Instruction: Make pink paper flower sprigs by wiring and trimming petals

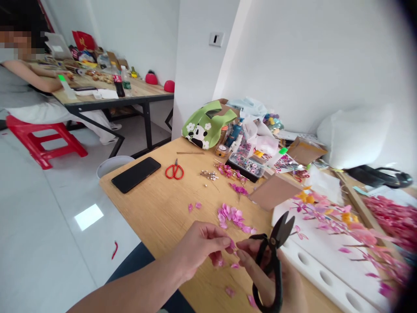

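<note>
Between the thumb and fingers of my left hand is a small pink petal, pinched above the wooden table. Black-handled scissors hang in my right hand, their blades slightly parted and pointing up and away. The right thumb and forefinger come together close to the petal; whether they touch it I cannot tell. Just beyond both hands lies a pile of pink petals. Loose petals are scattered below the hands, and two more lie left of the pile.
Red-handled scissors and a black phone lie on the table's left. At the back are a bead box and a green panda bag. Pink flower sprays lie right, by a white foam block. Another person sits far left.
</note>
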`<state>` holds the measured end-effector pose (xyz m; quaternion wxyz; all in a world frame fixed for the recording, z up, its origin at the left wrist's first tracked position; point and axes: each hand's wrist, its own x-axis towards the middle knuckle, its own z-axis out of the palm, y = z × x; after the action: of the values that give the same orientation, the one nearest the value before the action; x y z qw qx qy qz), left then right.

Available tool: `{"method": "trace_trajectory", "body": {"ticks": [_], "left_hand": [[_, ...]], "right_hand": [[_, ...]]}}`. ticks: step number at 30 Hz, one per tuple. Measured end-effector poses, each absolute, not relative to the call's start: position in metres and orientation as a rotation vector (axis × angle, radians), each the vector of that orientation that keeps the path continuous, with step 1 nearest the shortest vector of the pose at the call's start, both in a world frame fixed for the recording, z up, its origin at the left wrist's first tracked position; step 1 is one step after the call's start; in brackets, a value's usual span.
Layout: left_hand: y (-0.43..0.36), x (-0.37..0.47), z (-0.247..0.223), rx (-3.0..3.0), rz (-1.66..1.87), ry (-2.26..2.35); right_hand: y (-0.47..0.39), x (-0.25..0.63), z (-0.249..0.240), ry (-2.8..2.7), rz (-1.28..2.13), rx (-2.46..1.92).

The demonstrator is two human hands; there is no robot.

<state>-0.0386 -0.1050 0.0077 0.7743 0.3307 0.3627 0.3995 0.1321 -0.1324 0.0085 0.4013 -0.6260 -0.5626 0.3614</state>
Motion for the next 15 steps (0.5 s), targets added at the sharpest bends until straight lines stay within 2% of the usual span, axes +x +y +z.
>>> {"method": "trace_trajectory", "body": {"ticks": [8,15], "left_hand": [[-0.1085,-0.0324,0.0043,0.713,0.823,0.769],[-0.1110,-0.0321,0.0003,0.926,0.874,0.728]], "right_hand": [[-0.1317,0.1313,0.0040,-1.423,1.013,-1.518],[-0.1301,0.1214,0.0025,-1.086,1.245,-1.325]]}}
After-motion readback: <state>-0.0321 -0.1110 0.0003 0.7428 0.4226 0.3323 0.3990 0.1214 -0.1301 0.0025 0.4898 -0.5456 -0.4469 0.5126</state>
